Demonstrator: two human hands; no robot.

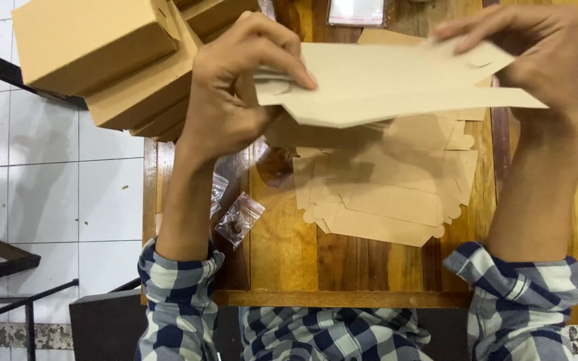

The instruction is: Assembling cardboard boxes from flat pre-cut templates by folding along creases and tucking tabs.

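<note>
Head camera looks straight down on a wooden table where a person in a blue and white checked shirt works with both hands raised above it. Left hand is closed on the left end of a flat cardboard box blank: the thumb lies on top of the sheet, the other fingers are curled under and behind it. Right hand grips the right end of the same blank, the fingers bent over its upper edge from above. The blank is pale brown, unfolded, and it is held in the air between the two hands, a little tilted, above the table and not touching it.

Directly below the held blank, a stack of similar flat blanks lies on the table, with rounded tabs on the near edge. On the upper left corner of the table there is a pile of already folded cardboard boxes, closed, stacked one over another and partly hanging past the table edge. Near the left forearm lies a small clear plastic bag with something dark inside; I cannot tell what it is. Beside the table, on the left, white floor tiles are seen
</note>
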